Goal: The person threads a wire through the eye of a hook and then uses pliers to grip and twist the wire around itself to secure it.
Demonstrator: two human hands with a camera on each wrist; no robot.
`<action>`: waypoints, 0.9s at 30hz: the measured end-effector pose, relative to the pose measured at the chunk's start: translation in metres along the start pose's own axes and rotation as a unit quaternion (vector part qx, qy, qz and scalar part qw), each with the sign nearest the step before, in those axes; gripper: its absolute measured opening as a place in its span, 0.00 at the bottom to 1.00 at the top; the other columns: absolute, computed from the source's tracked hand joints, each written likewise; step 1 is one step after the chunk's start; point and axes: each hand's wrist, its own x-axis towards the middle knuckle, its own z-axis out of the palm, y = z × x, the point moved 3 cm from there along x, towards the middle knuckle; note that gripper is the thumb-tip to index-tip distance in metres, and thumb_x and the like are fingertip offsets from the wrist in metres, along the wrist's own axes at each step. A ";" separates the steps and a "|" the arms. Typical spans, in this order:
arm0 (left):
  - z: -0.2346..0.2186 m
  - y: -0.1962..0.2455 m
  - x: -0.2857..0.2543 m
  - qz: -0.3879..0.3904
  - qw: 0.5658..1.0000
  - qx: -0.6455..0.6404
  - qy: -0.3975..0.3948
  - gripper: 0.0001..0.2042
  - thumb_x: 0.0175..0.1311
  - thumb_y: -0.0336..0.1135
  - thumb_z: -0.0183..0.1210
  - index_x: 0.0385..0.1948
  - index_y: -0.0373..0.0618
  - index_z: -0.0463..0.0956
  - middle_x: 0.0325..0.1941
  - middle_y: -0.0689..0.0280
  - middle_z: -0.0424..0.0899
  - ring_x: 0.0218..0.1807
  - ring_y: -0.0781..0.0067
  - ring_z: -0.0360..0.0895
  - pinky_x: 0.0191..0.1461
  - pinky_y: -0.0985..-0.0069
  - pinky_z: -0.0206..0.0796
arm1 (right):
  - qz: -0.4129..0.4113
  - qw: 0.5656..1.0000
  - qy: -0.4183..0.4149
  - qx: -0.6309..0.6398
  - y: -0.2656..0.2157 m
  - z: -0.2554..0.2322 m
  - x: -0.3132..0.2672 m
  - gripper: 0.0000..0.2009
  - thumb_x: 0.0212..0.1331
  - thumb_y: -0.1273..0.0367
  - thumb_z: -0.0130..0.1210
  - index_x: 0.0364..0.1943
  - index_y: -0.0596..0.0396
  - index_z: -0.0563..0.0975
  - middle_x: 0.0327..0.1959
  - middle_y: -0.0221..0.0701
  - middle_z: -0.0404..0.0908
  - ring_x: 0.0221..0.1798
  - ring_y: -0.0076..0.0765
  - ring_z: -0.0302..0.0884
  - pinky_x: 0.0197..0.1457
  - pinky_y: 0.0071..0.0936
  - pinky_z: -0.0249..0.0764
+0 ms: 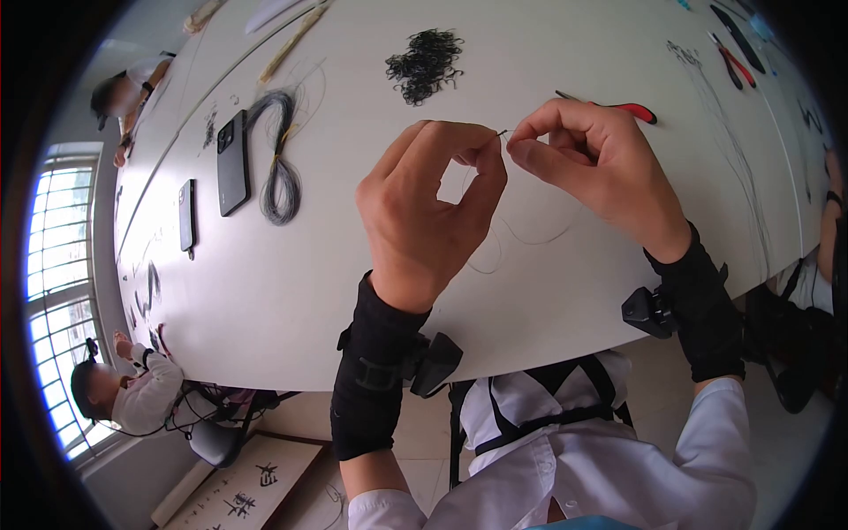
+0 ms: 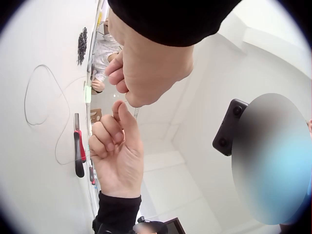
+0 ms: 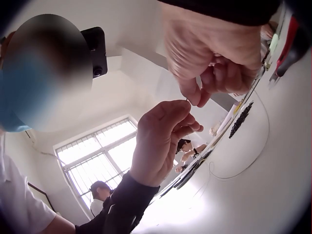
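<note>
In the head view the left hand (image 1: 428, 199) pinches a tiny dark hook (image 1: 503, 133) between thumb and forefinger. Close beside it, the right hand (image 1: 605, 163) pinches with thumb and forefinger at a thin clear line (image 1: 548, 240), which loops down over the table. The fingertips nearly meet. In the left wrist view, the line (image 2: 56, 87) curves beside the right hand (image 2: 119, 156). From the right wrist, the left hand (image 3: 161, 139) is seen with its thumb and forefinger together, just under the right hand's fingertips.
A pile of black hooks (image 1: 424, 66) lies on the white table (image 1: 309, 309). Red-handled pliers (image 1: 638, 112) lie behind the right hand. Coiled line (image 1: 281, 185) and two phones (image 1: 232, 163) are at the left; more pliers (image 1: 736, 66) lie at the far right. Other people sit around.
</note>
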 end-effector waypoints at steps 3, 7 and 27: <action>-0.001 -0.002 -0.001 -0.022 1.000 0.018 -0.008 0.07 0.52 0.19 0.68 0.31 0.41 0.81 0.28 0.66 0.85 0.31 0.74 0.84 0.37 0.79 0.74 | -0.041 0.997 0.024 -0.064 -0.007 0.004 -0.004 0.06 0.64 0.70 0.64 0.38 0.58 0.82 0.16 0.19 0.59 0.20 0.15 0.53 0.24 0.23 0.52; 0.001 -0.006 -0.001 -0.017 0.998 0.036 -0.045 0.07 0.53 0.20 0.68 0.32 0.41 0.82 0.28 0.66 0.86 0.32 0.73 0.85 0.37 0.79 0.75 | -0.135 0.978 0.053 -0.148 -0.010 0.003 -0.006 0.03 0.64 0.73 0.62 0.39 0.56 0.82 0.21 0.19 0.63 0.24 0.13 0.54 0.27 0.19 0.53; 0.006 0.003 -0.001 -0.011 0.992 -0.037 -0.120 0.05 0.56 0.20 0.66 0.32 0.39 0.82 0.29 0.64 0.85 0.32 0.71 0.85 0.36 0.78 0.74 | -0.010 0.998 -0.030 0.045 0.020 -0.007 0.008 0.13 0.69 0.63 0.62 0.42 0.61 0.84 0.28 0.22 0.79 0.33 0.15 0.73 0.40 0.16 0.72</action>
